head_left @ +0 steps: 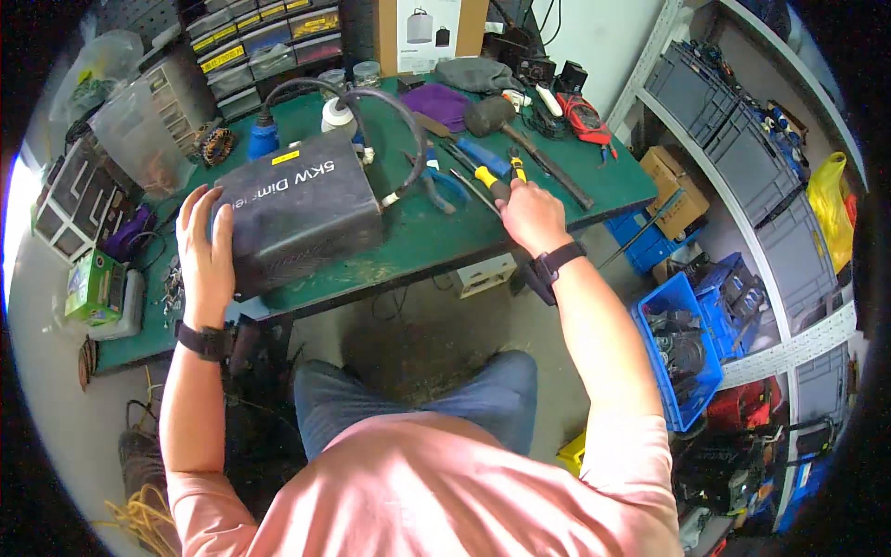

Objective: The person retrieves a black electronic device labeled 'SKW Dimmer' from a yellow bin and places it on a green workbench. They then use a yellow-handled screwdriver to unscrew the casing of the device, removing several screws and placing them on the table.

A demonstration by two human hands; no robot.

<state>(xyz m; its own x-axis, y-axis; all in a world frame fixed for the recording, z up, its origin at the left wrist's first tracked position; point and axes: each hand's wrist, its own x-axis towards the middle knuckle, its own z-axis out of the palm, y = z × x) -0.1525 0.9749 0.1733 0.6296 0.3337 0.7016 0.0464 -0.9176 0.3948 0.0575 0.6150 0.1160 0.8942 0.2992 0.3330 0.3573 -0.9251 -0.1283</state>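
Observation:
My left hand [206, 255] rests against the left end of a dark, boxy heater-like unit [302, 223], its fingers extended. A curved hose [401, 111] runs above the unit to a fitting at its right end. Beside the table's front edge, my right hand [529, 213] has its fingers closed around a yellow-and-black screwdriver [486, 176]. Around it lie another yellow-and-black handled tool [517, 167], blue-handled pliers [449, 186], a blue-handled tool [481, 154] and a mallet [487, 117] near a long hammer-like handle [557, 174].
The green workbench [418, 251] holds a purple cloth [436, 107], a red multimeter [580, 116] and small parts drawers [260, 46]. A green box [93, 288] sits at left. Metal shelving [761, 260] with grey bins [705, 111] stands at right, above blue crates [682, 395]. My legs are below the bench.

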